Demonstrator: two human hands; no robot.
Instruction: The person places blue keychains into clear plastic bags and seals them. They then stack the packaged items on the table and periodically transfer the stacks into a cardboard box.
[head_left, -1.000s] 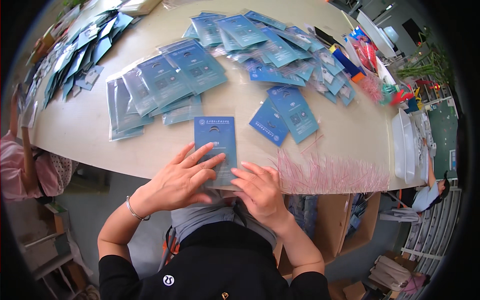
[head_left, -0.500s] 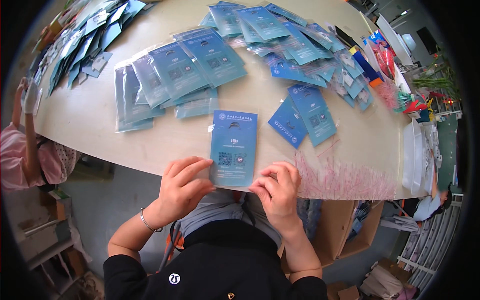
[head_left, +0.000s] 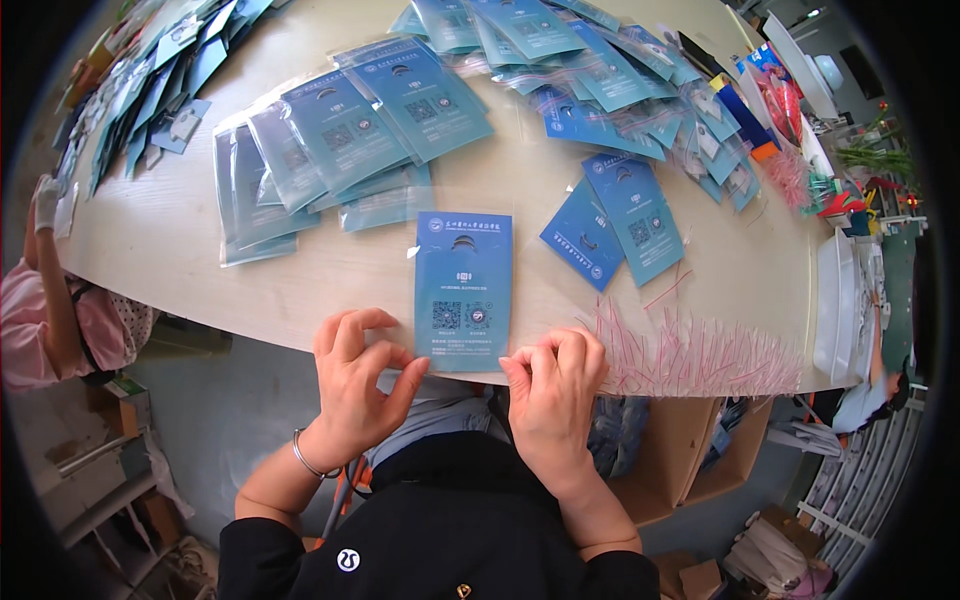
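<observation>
A blue card in a clear plastic sleeve lies upright before me at the table's near edge, two square codes on its lower half. At its lower left corner, my left hand has thumb and index tips together, with the middle finger raised apart. My right hand pinches the lower right corner, its other fingers curled in. Beyond the card, to the left, overlapping sleeved blue cards are spread out. Two more blue cards lie crossed to the right.
A heap of sleeved cards covers the far middle; another card pile is far left. Thin pink-and-clear strips line the near right edge. White trays stand at the right. Another person's gloved hand shows at the left.
My left fingers have spread and curled, the middle finger lifting off the card's edge. My right hand stays at the lower right corner. The card keeps its place near the table edge.
</observation>
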